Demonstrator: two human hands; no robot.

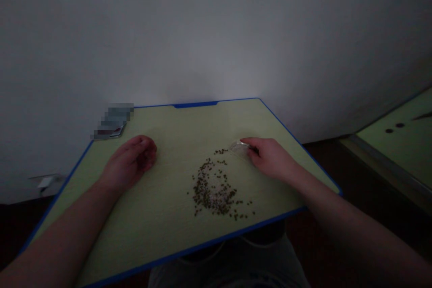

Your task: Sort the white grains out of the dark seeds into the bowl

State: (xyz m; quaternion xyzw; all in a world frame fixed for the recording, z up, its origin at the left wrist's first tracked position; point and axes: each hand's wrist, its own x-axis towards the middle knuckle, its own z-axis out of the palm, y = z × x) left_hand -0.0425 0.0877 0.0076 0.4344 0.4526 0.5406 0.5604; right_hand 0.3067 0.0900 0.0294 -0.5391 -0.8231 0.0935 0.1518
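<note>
A scatter of small dark seeds or grains (216, 189) lies on the pale green board with a blue rim (175, 216), right of its middle. My right hand (270, 157) rests on the board just beyond the scatter, fingers pinched on a small clear plastic bag or wrapper (239, 146). My left hand (131, 162) lies on the board's left half with its fingers curled loosely inward, apart from the seeds; whether anything is inside them is hidden.
A small flat dark object (113, 131) sits at the board's far left corner. A plain white wall stands close behind. A second green surface with two dark spots (401, 139) is at the right, across a dark floor gap.
</note>
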